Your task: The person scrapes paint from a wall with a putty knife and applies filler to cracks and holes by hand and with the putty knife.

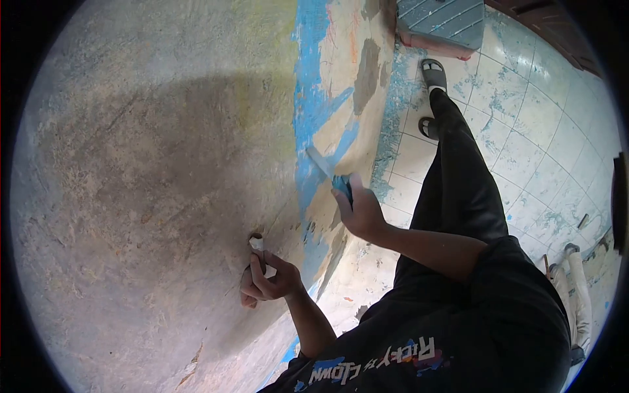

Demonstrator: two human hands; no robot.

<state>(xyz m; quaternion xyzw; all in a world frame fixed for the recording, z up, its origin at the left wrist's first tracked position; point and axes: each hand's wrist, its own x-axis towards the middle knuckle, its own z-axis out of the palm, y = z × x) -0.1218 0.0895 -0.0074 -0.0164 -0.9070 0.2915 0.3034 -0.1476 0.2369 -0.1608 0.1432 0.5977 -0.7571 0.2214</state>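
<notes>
My right hand (362,211) is wrapped round the teal handle of a scraper (321,162). The scraper's pale, flat blade lies against the blue paint (313,118) on the wall. Lower and to the left, my left hand (272,280) is closed on a small object with a whitish end (257,243), beside a dark spot on the wall; I cannot make out what it is. The wall (151,170) is bare, stained grey plaster on the left, with blue and cream paint remnants on its right part.
Blue flakes lie on the tiled floor (517,124). A grey block (440,23) with a reddish edge stands by the wall at the top. My sandalled feet (434,75) are just below it. Pale pipe-like pieces (578,288) are at the right.
</notes>
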